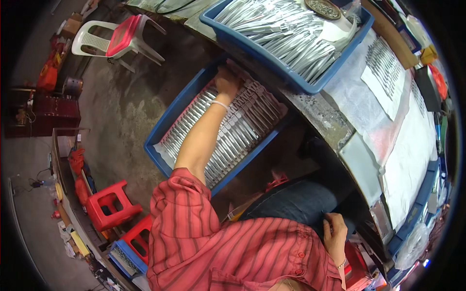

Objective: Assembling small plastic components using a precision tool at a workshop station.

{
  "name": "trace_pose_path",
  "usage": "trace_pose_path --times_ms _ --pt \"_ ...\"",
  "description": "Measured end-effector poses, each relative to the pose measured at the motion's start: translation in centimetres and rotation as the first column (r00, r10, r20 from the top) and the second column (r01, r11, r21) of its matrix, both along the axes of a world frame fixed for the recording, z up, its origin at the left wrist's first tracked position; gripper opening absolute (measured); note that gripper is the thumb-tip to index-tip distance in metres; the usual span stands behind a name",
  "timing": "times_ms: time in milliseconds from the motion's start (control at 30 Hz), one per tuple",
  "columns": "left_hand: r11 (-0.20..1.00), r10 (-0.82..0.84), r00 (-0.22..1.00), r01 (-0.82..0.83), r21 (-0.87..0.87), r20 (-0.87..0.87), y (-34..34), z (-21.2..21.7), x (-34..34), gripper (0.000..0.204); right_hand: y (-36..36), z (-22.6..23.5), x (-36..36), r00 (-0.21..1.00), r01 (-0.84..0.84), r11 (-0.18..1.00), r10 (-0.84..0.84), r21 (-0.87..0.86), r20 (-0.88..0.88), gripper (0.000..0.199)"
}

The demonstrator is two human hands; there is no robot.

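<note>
My left hand (227,86) reaches into the far end of a blue plastic tub (156,130) below the bench's edge. Slender silvery metal pieces (238,138) lie there in neat rows on a pale liner. The fingers are dark and partly hidden, so whether they grip a piece does not show. My right hand (335,230) rests by my thigh in dark trousers, its fingers loosely bent and apart, with nothing seen in it.
A second blue tub (272,51), heaped with loose silvery pieces and a round dish (323,8) of small parts, stands on the workbench (323,114). White sheets (407,160) cover the bench at right. A chair (119,39) and red stools (111,206) stand at left.
</note>
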State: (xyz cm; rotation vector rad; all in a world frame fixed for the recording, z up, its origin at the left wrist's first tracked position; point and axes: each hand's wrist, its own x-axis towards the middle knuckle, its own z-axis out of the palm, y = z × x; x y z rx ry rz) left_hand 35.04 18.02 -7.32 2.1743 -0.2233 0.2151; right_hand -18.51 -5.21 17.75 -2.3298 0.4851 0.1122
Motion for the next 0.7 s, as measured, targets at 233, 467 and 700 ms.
trace_pose_path --times_ms 233,467,700 --pt "0.95 -0.165 0.98 0.188 0.25 -0.107 0.0 1.7 -0.3 0.042 -0.1 -1.9 -3.6 0.991 0.097 0.991 -0.105 -0.094 -0.082 0.033" --pt "0.826 -0.187 0.969 0.067 0.56 0.16 -1.2 3.7 -1.9 0.048 -0.3 -3.6 -5.1 0.991 0.019 0.981 -0.044 -0.195 -0.126 0.038" --pt "0.91 -0.136 0.969 0.204 0.361 -0.205 -1.6 4.7 -2.4 0.042 -0.6 -4.1 -5.5 0.993 0.013 0.979 -0.037 -0.204 -0.113 0.034"
